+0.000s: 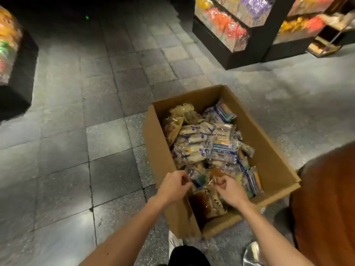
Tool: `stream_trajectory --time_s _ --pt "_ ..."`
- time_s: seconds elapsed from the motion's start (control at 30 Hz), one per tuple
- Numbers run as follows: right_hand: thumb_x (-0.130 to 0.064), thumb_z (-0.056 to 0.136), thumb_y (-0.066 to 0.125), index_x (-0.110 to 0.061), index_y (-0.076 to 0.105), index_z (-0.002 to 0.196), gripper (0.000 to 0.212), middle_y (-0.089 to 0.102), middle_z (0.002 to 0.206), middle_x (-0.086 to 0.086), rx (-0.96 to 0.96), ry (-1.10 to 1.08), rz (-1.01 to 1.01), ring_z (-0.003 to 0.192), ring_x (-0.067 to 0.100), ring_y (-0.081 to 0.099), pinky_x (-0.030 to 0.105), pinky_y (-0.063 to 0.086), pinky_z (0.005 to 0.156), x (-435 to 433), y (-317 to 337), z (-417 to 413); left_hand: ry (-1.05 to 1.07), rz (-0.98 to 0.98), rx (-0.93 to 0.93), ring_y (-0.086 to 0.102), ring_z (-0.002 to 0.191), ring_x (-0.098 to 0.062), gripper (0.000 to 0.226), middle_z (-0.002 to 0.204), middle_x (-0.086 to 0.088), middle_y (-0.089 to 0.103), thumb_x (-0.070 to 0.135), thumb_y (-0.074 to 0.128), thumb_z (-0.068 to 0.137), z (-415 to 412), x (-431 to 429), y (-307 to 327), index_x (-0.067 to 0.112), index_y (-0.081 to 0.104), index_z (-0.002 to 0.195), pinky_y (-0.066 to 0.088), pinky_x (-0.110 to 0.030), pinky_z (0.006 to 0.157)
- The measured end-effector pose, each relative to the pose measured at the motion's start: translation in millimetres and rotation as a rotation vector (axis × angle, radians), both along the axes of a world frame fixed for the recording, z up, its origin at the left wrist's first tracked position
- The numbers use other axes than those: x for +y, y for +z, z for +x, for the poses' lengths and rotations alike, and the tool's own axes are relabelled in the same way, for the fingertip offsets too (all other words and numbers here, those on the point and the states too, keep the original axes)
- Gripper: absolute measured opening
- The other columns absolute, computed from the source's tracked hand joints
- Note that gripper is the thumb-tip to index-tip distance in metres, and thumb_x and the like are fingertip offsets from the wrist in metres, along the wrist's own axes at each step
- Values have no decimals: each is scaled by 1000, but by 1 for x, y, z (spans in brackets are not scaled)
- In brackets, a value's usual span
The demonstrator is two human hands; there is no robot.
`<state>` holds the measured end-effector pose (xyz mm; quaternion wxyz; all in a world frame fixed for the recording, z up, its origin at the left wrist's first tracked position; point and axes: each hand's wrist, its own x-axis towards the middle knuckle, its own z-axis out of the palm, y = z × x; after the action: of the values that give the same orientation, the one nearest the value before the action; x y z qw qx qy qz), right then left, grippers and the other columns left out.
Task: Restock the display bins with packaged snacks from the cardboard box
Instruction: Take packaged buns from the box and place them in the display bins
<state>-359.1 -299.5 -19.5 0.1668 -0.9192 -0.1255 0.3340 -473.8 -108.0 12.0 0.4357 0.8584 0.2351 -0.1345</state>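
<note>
An open cardboard box (272, 158) sits on the tiled floor, filled with several clear-wrapped snack packets (207, 144). Both my hands reach into its near end. My left hand (173, 186) has curled fingers pinching the edge of a clear snack packet (198, 178). My right hand (228, 190) is curled over the same cluster of packets, pinching wrapper at the fingertips. Whether both hands hold one packet or two is unclear.
Black display stands with clear bins of colourful snacks stand at the far right (234, 25) and at the far left (9, 47). A brown rounded object (326, 204) stands close on the right. Grey floor tiles (96, 112) stretch between box and stands.
</note>
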Motion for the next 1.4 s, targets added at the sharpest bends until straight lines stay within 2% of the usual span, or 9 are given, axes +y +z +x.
stream_trajectory --time_s 0.2,0.37,0.47,0.6,0.73,0.87,1.03,1.27,1.4 --pt "-46 86 75 -10 29 153 89 39 156 13 188 -214 -141 137 32 46 38 39 110 -34 -58 56 -255 0 260 55 122 -27 44 131 -6 58 23 71 88 74 -45 -75 14 60 129 46 -35 103" --pt "-48 75 83 -4 28 152 104 42 152 15 330 -500 -55 139 33 42 38 35 113 -25 -80 77 -444 56 460 45 134 -31 86 143 -10 46 24 82 78 86 -64 -128 18 31 148 40 -42 112" --pt "-74 35 86 -6 41 147 139 51 146 14 353 -652 13 132 33 51 44 43 111 -21 -102 83 -470 53 529 49 130 -31 94 139 -11 51 27 85 75 86 -70 -145 22 26 148 42 -44 109" --pt "-49 60 91 -7 33 152 117 44 151 17 367 -778 43 139 36 43 47 37 115 -11 -108 86 -511 113 545 50 129 -32 90 135 -11 54 34 87 72 91 -69 -154 19 33 142 40 -46 110" --pt "-47 52 92 -13 30 153 123 41 153 18 340 -741 29 142 41 36 56 32 117 -7 -117 86 -634 206 551 44 133 -32 79 137 -12 51 46 86 71 89 -67 -154 15 50 135 41 -47 109" --pt "-31 68 89 -10 23 154 110 44 150 17 304 -727 60 136 38 44 47 38 110 -4 -107 86 -783 256 479 34 140 -33 75 148 -10 42 46 77 81 84 -69 -154 19 43 142 31 -54 112" --pt "-27 66 92 -8 20 147 110 48 146 19 262 -672 54 134 38 47 48 41 111 -15 -104 88 -743 143 440 56 120 -31 39 128 -13 60 33 57 96 88 -67 -145 16 55 131 46 -42 101" --pt "-31 64 94 -5 10 155 127 35 157 17 206 -520 26 143 35 36 45 34 116 -40 -61 99 -657 68 318 62 110 -29 33 116 -12 66 32 54 100 87 -56 -110 11 59 125 50 -42 94" --pt "-32 59 94 -10 22 155 123 42 154 12 166 -316 -1 139 33 42 47 38 114 -39 -6 104 -514 -74 128 60 86 -16 10 89 4 62 28 53 100 85 -37 -59 21 56 96 43 -27 74"
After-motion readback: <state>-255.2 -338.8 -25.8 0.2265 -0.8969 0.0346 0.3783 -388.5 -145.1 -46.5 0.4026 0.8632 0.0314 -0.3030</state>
